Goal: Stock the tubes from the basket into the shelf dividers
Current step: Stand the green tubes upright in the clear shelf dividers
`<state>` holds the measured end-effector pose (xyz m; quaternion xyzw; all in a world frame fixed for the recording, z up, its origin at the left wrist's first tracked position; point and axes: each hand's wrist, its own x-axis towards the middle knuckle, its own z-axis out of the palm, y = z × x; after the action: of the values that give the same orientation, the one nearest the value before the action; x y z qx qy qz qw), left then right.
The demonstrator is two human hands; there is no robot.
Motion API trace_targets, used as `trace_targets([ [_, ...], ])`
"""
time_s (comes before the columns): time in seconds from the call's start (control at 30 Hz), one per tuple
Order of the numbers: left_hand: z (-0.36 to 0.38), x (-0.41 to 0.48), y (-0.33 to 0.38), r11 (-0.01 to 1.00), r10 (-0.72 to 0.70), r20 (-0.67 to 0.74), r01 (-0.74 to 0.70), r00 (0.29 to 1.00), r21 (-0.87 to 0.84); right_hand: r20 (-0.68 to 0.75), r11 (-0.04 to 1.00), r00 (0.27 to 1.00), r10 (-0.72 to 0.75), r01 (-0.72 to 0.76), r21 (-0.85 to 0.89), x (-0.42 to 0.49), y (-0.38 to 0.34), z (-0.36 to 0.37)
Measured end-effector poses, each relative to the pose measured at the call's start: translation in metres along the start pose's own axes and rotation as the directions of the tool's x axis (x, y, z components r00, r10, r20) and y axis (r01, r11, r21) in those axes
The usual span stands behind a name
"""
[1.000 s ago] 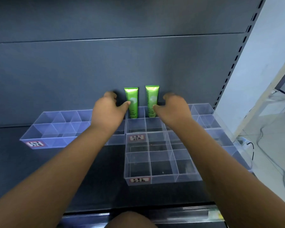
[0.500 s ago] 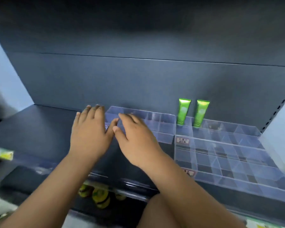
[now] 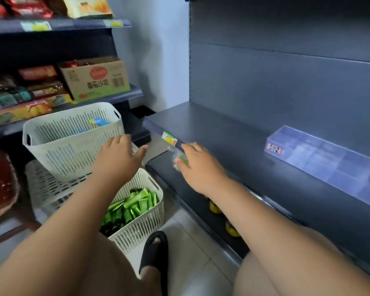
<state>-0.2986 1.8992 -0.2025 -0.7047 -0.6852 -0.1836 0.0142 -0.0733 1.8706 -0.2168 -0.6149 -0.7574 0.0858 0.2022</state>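
Green tubes (image 3: 133,207): heaped in lower white basket (image 3: 137,233), lower centre of frame, within reach for restocking.
Left hand (image 3: 118,161): fingers spread, empty, poised over basket.
Right hand (image 3: 201,167): loose, empty, beside edge of shelf (image 3: 233,142).
Clear divider tray (image 3: 329,161): right, on shelf, awaiting stock.

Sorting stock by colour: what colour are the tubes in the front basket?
Green tubes, clearest in the head view.

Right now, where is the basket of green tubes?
Head view, low and left of centre: the white basket of green tubes sits beneath the left hand, in front of a second white basket and just beyond the black sandal.
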Motion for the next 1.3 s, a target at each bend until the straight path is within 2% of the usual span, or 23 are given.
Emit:
trace_targets([
  [0.17, 0.012, -0.005, -0.056, 0.983, -0.183, 0.137, 0.177, 0.973, 0.059, 0.197, 0.993, 0.976, -0.093, 0.104, -0.048, 0.026, -0.043, 0.042],
  [0.33, 0.033, 0.011, -0.071, 0.974, -0.208, 0.238, 0.178, 0.949, 0.141, 0.276, 0.987, 0.948, -0.158, 0.161, 0.012, 0.059, -0.081, 0.073],
  [0.43, 0.055, 0.025, -0.076, 0.970, -0.212, 0.291, 0.165, 0.933, 0.178, 0.352, 0.983, 0.922, -0.163, 0.183, -0.025, 0.074, -0.080, 0.097],
  [0.53, 0.080, 0.041, -0.087, 0.970, -0.231, 0.400, 0.182, 0.887, 0.159, 0.480, 0.981, 0.869, -0.120, 0.178, -0.075, 0.091, -0.075, 0.116],
  [0.67, 0.107, 0.067, -0.117, 0.962, -0.264, 0.572, 0.254, 0.777, 0.099, 0.684, 0.980, 0.728, -0.047, 0.167, -0.111, 0.121, -0.072, 0.135],
  [0.73, 0.119, 0.078, -0.129, 0.954, -0.287, 0.619, 0.275, 0.731, 0.117, 0.698, 0.984, 0.716, 0.014, 0.116, -0.138, 0.135, -0.063, 0.148],
  [0.8, 0.132, 0.090, -0.144, 0.946, -0.315, 0.639, 0.283, 0.702, 0.156, 0.673, 0.990, 0.732, 0.103, -0.011, -0.140, 0.151, -0.052, 0.168],
  [0.87, 0.147, 0.099, -0.156, 0.949, -0.314, 0.645, 0.249, 0.697, 0.193, 0.682, 0.979, 0.707, 0.187, -0.194, -0.068, 0.164, -0.046, 0.196],
  [0.93, 0.170, 0.107, -0.164, 0.961, -0.277, 0.679, 0.181, 0.680, 0.211, 0.707, 0.910, 0.655, 0.266, -0.412, 0.039, 0.175, -0.043, 0.230],
  [1.0, 0.205, 0.107, -0.170, 0.968, -0.251, 0.696, 0.162, 0.673, 0.192, 0.697, 0.834, 0.644, 0.315, -0.539, 0.121, 0.176, -0.039, 0.264],
  [1.13, 0.286, 0.089, -0.184, 0.950, -0.295, 0.680, 0.284, 0.671, 0.132, 0.722, 0.761, 0.573, 0.388, -0.641, 0.100, 0.159, -0.025, 0.325],
  [1.23, 0.325, 0.075, -0.185, 0.932, -0.319, 0.669, 0.350, 0.671, 0.093, 0.691, 0.767, 0.585, 0.424, -0.638, 0.070, 0.144, -0.013, 0.357],
  [1.3, 0.344, 0.071, -0.186, 0.937, -0.309, 0.661, 0.337, 0.683, 0.090, 0.665, 0.783, 0.594, 0.453, -0.622, 0.022, 0.141, -0.013, 0.373],
])
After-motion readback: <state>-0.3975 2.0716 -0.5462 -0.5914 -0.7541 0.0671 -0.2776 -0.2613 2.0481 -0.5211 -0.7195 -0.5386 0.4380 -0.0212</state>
